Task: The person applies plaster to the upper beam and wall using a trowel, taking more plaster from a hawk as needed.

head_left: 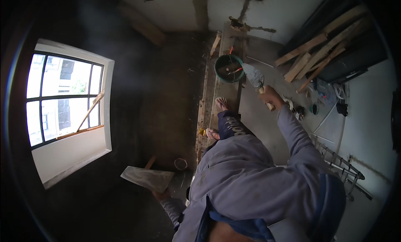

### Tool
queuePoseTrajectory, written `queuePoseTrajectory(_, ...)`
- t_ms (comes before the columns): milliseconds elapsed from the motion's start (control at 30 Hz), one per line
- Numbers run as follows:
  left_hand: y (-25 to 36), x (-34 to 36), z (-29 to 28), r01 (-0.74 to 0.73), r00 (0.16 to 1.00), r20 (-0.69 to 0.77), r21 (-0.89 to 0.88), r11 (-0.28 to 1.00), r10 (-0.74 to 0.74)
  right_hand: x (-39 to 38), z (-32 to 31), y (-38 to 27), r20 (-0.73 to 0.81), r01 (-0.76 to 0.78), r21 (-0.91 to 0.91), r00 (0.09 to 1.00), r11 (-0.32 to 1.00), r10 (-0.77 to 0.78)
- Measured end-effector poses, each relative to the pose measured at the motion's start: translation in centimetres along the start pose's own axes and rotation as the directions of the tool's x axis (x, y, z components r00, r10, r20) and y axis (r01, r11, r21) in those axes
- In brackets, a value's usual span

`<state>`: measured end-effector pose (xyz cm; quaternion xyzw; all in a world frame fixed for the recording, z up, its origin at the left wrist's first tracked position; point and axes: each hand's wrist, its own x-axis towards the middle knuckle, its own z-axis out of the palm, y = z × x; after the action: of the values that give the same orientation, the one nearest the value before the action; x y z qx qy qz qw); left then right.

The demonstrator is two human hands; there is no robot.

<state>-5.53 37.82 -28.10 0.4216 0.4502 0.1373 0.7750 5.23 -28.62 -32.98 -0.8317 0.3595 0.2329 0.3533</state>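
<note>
My right hand [271, 97] grips the wooden handle of a pointing trowel, whose blade [253, 74] carries grey material and sits just right of a green bucket [222, 75] with red-handled tools in it. My left hand [161, 194], low on the left, holds a flat, grey plastering board [144, 178] from beneath, so its fingers are mostly hidden. My bare feet [220, 103] are on a narrow, dirty wooden plank platform [227, 91], and the bucket stands on it beyond them.
A bright window [64, 100] with a leaning batten is at left. Timber boards [321, 47] lie upper right, above a pile of small items [321, 93] and another small bucket [313, 108]. Metal scaffold parts [342, 166] are at lower right. A ring-shaped object [180, 159] lies near the board.
</note>
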Motion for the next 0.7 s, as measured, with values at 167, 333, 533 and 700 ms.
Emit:
queuePoseTrajectory(167,-0.9,0.4,3.4,0.035,0.998,-0.059,0.051,0.998,-0.032,1.3,-0.9,-1.4,0.039,0.149,0.060,0.988,0.987,-0.151)
queuePoseTrajectory(333,-2.5,-0.8,5.1,0.031,0.990,-0.141,0.017,0.999,-0.028,6.3,2.2,0.4,0.061,0.173,-0.132,0.984,0.976,-0.166)
queuePoseTrajectory(533,-4.7,-3.9,1.5,-0.024,0.955,-0.295,-0.191,0.981,-0.034,7.9,3.6,2.5,0.266,-0.142,-0.181,0.946,0.973,0.188)
queuePoseTrajectory(700,-6.8,-7.9,-6.7,-0.231,0.861,-0.507,-0.469,0.853,-0.046,12.1,4.5,5.9,0.331,-0.108,-0.102,0.934,0.989,0.136)
